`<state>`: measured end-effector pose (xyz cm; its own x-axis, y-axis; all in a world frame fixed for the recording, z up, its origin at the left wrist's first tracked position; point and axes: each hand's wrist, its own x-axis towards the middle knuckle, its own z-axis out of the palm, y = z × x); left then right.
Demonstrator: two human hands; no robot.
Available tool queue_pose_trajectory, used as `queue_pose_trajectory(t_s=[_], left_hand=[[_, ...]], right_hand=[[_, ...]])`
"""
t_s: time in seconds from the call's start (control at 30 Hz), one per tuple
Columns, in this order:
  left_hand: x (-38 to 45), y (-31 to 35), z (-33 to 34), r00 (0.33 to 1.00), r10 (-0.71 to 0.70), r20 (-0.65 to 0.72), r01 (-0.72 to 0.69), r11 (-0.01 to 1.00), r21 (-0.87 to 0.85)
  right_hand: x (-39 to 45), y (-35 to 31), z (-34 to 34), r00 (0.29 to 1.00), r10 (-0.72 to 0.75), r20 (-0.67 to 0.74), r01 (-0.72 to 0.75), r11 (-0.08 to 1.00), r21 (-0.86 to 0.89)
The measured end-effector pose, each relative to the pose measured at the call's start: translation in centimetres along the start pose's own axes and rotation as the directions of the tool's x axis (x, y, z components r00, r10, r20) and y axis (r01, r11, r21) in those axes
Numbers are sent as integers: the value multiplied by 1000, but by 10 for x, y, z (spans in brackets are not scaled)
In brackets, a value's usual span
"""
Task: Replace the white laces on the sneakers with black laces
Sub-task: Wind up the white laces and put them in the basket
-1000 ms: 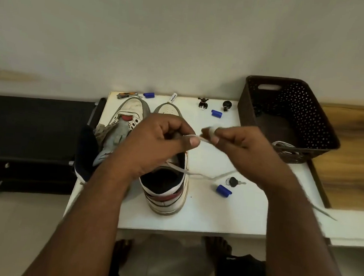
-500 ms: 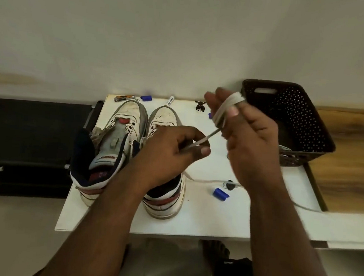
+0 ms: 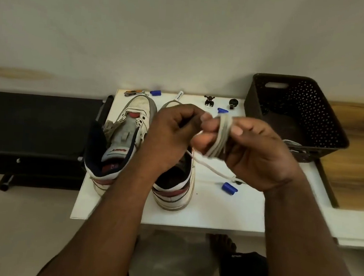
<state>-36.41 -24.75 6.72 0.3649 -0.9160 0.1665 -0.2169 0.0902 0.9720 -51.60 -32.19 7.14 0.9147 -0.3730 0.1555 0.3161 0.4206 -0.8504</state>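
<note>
while the two hands meet above the white table (image 3: 214, 211), a white lace (image 3: 220, 137) sits wound in several flat, greyish, slightly grubby loops around the fingers (image 3: 235, 129) of the right hand (image 3: 256, 153). those fingers are curled, with the coil banded across them. the left hand (image 3: 170, 136) is curled too, its thumb and fingertips closed near the coil; it seems to pinch the lace, though the exact contact is hidden. one loose strand of the lace trails down from the hands to the table and runs rightward under the right wrist.

under the left forearm stand two sneakers side by side, toes pointing away. the left sneaker (image 3: 124, 137) is white leather, scuffed, with a grey tongue, a dark collar and a red band at the heel; its eyelets show bare. the right sneaker (image 3: 176, 194) is mostly covered by the left hand, only its heel and toe tip showing.

small blue caps (image 3: 229, 187) lie on the table, one just beside the trailing strand. a dark perforated basket (image 3: 323, 119) stands at the table's right end, and something white (image 3: 292, 144) shows at its near rim.
</note>
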Motion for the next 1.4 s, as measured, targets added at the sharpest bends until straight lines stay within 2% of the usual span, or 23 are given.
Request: queue_pose_trajectory(t_s=[0.1,0.13,0.17,0.2,0.23,0.27,0.3,0.33,0.37,0.43,0.53,0.63,0.7,0.77,0.8,0.87,0.93,1.0,1.03,1.1,1.23,1.3,1.4], left_hand=[[-2,-2,2,992,-58,115,35,980,197],[-2,-3,1,986,-82,148,43,968,249],[-3,-3,-1,980,-103,168,56,963,265],[-3,-3,-3,979,-108,174,60,964,260],[-1,-3,-7,981,-102,164,60,968,244],[0,-2,-11,986,-83,142,50,974,220],[1,-2,-14,992,-60,115,36,980,197],[3,-1,-17,995,-37,91,20,984,179],[3,0,-18,997,-20,73,7,986,166],[3,1,-18,999,8,39,-13,992,124],[2,2,-15,1000,-3,-15,3,1000,29],[3,4,-11,1000,-14,13,15,998,-61],[2,3,-7,999,-29,37,30,1000,-9],[0,2,-3,995,-44,92,29,987,160],[0,1,-2,990,-60,127,31,975,221],[-1,2,-5,982,-86,167,43,968,246],[0,4,-13,986,-89,141,54,970,239],[0,9,-21,995,-51,82,33,976,215],[1,11,-25,998,-30,46,21,980,196],[2,11,-27,1000,2,-26,2,987,161],[3,7,-23,996,6,-87,3,995,100],[4,6,-20,997,-10,-81,16,997,74],[5,2,-14,999,-33,-8,33,996,85]], right_hand=[[11,3,4,936,-281,-214,327,918,224],[13,2,4,895,-326,-305,390,903,178],[14,1,1,858,-346,-380,383,924,23],[13,1,-3,832,-362,-420,280,928,-245],[11,1,-7,835,-358,-418,81,832,-550],[9,3,-10,865,-289,-411,-139,648,-749],[8,4,-13,888,-178,-425,-301,473,-828],[7,5,-13,889,-64,-453,-395,391,-831],[6,5,-13,885,35,-464,-437,405,-803],[4,2,-12,898,203,-390,-430,593,-681],[-1,-5,-7,950,304,-68,-308,882,-356],[2,-3,-3,992,71,101,-69,997,-26],[8,0,2,989,-147,29,141,978,152],[14,0,4,943,-291,-160,324,909,260],[16,-1,2,909,-323,-263,382,899,213],[15,-2,-6,838,-350,-419,284,935,-212],[12,2,-14,835,-332,-439,-76,720,-690],[10,5,-20,867,-167,-469,-334,503,-797],[10,6,-20,873,-66,-484,-403,460,-791],[9,4,-16,881,132,-454,-457,488,-744],[4,-6,-8,904,384,-188,-426,773,-470],[1,-9,-9,928,371,-36,-362,873,-327],[2,-7,-9,992,120,50,-113,986,-126]])
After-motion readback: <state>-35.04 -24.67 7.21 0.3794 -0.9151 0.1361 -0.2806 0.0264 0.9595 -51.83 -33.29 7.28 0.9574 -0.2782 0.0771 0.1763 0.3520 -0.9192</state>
